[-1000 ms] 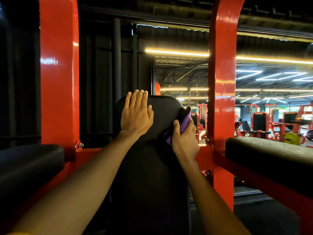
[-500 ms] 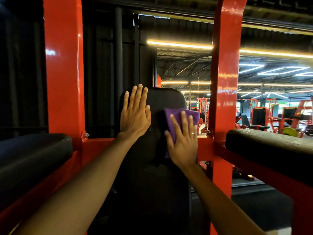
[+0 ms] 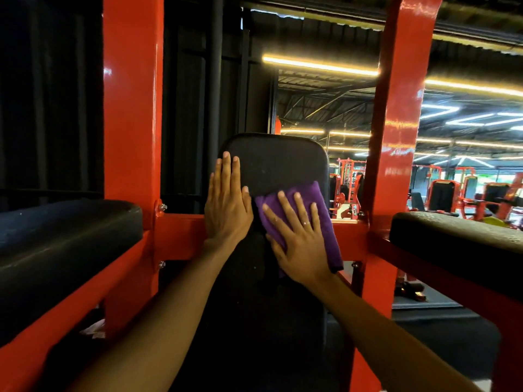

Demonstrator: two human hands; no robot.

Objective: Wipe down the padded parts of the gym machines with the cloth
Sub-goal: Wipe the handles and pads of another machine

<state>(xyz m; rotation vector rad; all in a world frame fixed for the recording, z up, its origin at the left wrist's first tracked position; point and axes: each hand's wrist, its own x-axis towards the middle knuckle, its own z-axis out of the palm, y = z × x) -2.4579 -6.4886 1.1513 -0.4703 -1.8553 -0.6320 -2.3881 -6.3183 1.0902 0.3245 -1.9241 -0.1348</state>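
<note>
Right grip point(image 3: 302, 244) spread flat on the purple cloth point(image 3: 329, 239), pressing it against the black back pad point(image 3: 277, 162).
The left grip point(image 3: 227, 207) lies flat with its digits straight and together along the pad's left edge, thumb just beside the cloth. The cloth covers the pad's right side, and its outer edge overhangs the right rim. Bare pad shows above both grips. The left red upright point(image 3: 131, 108) and right red upright point(image 3: 396, 123) stand near on either side. The pad's lower part is too dark to make out.

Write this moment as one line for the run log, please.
step: wipe back pad | right hand: flat on purple cloth, pressing it to pad | left hand: flat on pad, bare
</note>
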